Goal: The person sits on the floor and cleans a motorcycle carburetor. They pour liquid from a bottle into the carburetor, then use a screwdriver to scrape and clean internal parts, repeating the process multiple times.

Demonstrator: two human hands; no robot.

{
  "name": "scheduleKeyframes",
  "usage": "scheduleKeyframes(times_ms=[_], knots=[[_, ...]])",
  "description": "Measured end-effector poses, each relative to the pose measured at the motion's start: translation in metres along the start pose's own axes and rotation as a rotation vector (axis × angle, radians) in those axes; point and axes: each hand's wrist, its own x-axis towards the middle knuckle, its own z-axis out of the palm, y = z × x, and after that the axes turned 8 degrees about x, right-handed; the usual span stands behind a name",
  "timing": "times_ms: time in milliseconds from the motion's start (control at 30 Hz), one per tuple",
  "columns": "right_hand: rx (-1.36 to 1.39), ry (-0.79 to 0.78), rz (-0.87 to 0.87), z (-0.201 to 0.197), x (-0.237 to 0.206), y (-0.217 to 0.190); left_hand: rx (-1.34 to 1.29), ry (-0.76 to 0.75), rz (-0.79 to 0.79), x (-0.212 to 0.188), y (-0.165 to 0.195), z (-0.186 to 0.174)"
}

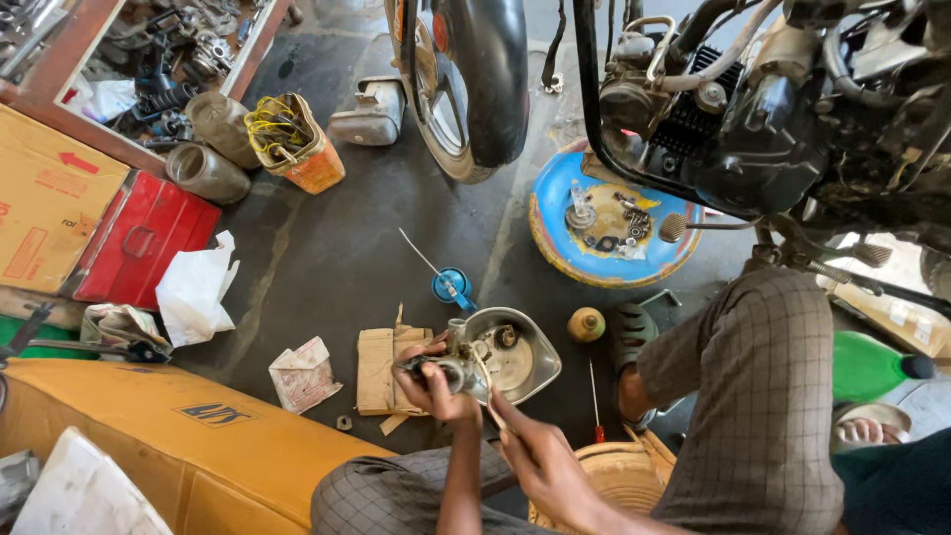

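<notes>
- In the head view, our left hand (434, 384) is closed around a small metal engine part (458, 369), held just above the floor beside a steel bowl (540, 362).
- Our right hand (535, 456) is loosely curled, pinching a thin tool whose tip touches the same part; we cannot tell what kind of tool it is.
- A flattened piece of brown cardboard (378, 372) lies on the floor, just left of the part.
- A large cardboard box (45, 198) with red arrow marks stands far left, against a red metal toolbox (144, 238).
- A white plastic bag (195, 287) and a crumpled printed paper packet (302, 374) lie between the toolbox and the cardboard.
- A long yellow panel (178, 436) with a dark label fills the lower left.
- Ahead, a blue round tray (555, 198) of small parts sits under the motorcycle engine (753, 129), next to the wheel (475, 79).
- A green bottle (867, 365) lies at right, beyond our knee.
</notes>
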Motion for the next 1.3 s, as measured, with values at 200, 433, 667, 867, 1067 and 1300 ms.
scheduleKeyframes(times_ms=[200,433,667,867,1067,1300], knots=[[-0.044,-0.068,0.18,0.006,-0.007,0.012,-0.081,0.047,-0.066,0.002,-0.01,-0.008],[-0.081,-0.069,0.231,-0.003,0.005,0.014,-0.411,0.241,-0.51,0.015,-0.026,-0.038],[-0.242,-0.091,0.036,-0.027,-0.005,-0.005,-0.643,0.204,-0.872,0.016,-0.025,-0.042],[-0.478,-0.277,0.104,-0.017,-0.001,0.0,-0.651,-0.017,-0.756,0.014,-0.014,-0.033],[-0.7,-0.292,0.151,-0.013,-0.003,0.004,-0.351,-0.093,-0.563,0.017,0.0,-0.029],[-0.569,-0.277,0.122,-0.019,-0.005,0.02,-0.183,-0.112,-0.618,0.029,0.006,-0.031]])
